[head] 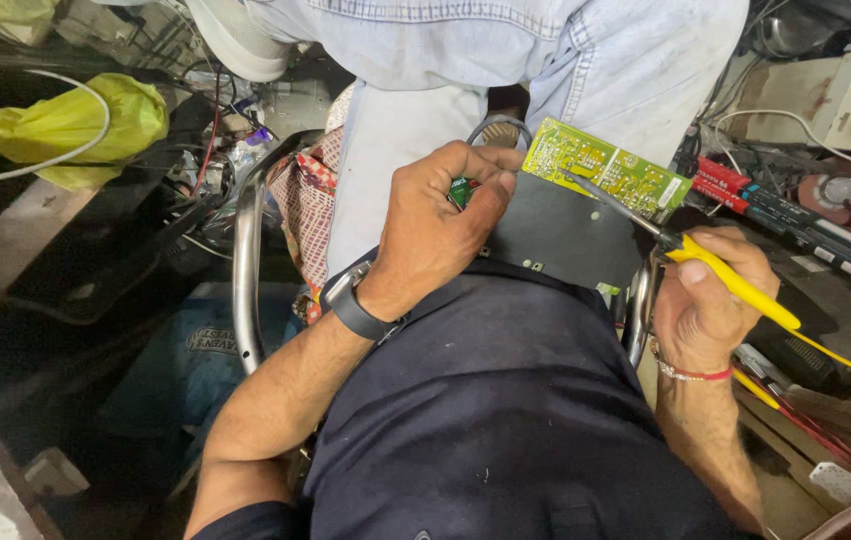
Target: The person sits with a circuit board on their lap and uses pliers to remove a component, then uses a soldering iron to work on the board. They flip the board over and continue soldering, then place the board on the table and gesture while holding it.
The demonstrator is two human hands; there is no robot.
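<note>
My left hand (435, 225), with a dark watch on its wrist, grips the near end of a green circuit board (610, 172) that rests on a black panel (565, 238) on my lap. My right hand (710, 300) holds a yellow-handled soldering iron (735, 283). Its metal tip reaches up and left onto the yellow-green face of the board. A yellow cord runs from the iron's handle toward the right edge.
A person in light jeans (505, 60) stands close in front. A chrome chair frame (245, 260) curves on the left. A yellow plastic bag (65, 125) and white cable lie upper left. Red and black tools (785, 210) and cluttered parts fill the bench on the right.
</note>
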